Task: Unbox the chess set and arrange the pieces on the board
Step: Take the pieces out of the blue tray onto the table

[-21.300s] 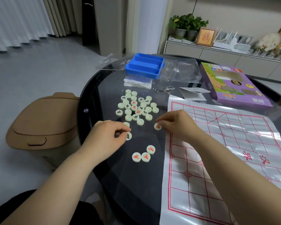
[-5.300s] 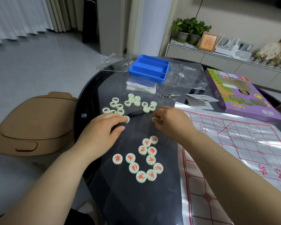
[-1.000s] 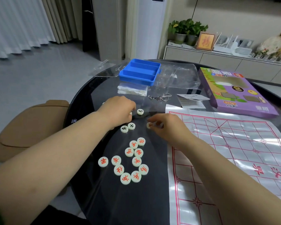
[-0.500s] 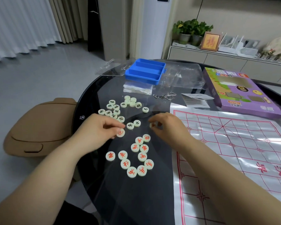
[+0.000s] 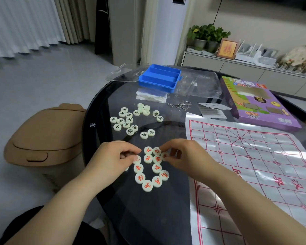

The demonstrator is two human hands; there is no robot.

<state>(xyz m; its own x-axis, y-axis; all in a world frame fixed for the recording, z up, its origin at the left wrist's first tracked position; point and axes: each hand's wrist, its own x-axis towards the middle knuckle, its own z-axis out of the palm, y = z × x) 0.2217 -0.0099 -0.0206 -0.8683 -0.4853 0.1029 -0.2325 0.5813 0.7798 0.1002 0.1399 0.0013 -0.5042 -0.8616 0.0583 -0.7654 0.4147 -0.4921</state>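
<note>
Table (image 5: 148,218): dark, glossy glass. From my seat that looks slick, so a nudged disc could skate off towards the near rim.
Board (image 5: 254,165): a thin printed sheet lying to my right with no pieces on it yet. It is creased and shiny, and I judge pieces may slide or tilt on the folds.
Box (image 5: 260,106): purple, beyond the board and well clear of my hands.
Tray (image 5: 159,78): blue, at the far side, nothing showing in its slots.
Left hand (image 5: 111,158): fingers curled in, pinching the left-edge piece (image 5: 137,159) at the red group's side.
Right hand (image 5: 187,156): fingertips narrowed onto the right-edge piece (image 5: 164,155), touching the group's upper right.
Black-lettered pieces (image 5: 125,122): scattered further out; three or four show blank backs, so I could miscount them.
Red-lettered pieces (image 5: 152,172): packed between my hands, discs touching one another.
Main risk: both hands crowd one tight cluster, so lifting either disc may drag or flip a neighbour, and my knuckles hide a few faces from me.
</note>
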